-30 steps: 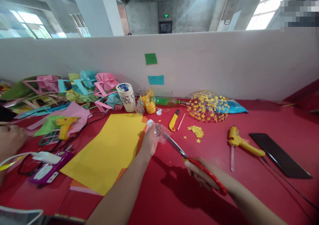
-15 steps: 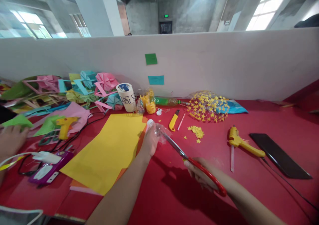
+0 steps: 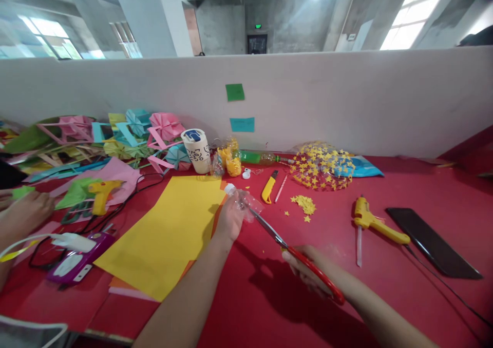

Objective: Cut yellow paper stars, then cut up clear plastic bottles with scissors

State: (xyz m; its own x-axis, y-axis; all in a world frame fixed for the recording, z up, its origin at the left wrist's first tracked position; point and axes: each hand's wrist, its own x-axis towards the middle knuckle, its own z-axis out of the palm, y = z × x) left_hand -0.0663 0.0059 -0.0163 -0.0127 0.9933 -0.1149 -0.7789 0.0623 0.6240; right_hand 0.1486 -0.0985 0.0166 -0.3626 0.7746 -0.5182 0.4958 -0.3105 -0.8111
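My left hand [image 3: 230, 218] is closed around a clear plastic bottle top [image 3: 252, 203] with a white cap, which points away to the upper left. Its cut edge flares out to the right of my fingers. In my right hand [image 3: 308, 268] are scissors [image 3: 271, 231] with red handles, and their blades reach the clear plastic beside my left hand. How far the blades are apart is hard to make out. Beyond them lie a yellow utility knife [image 3: 268, 187], a striped stick [image 3: 281, 189] and a pile of small yellow stars [image 3: 304, 203].
Yellow paper sheets [image 3: 165, 235] lie on the left. A glue gun [image 3: 370, 219] and a dark phone-like slab [image 3: 431, 243] rest on the right. A star-covered plastic piece [image 3: 321, 167] sits at the back. Another person's hands [image 3: 29, 214] hold green paper near a purple power strip [image 3: 80, 258].
The bottle top has turned slightly in my left hand, its cap shifting left. The scissors have moved a little left and down. At the far left, the other person's hands have shifted with the green paper.
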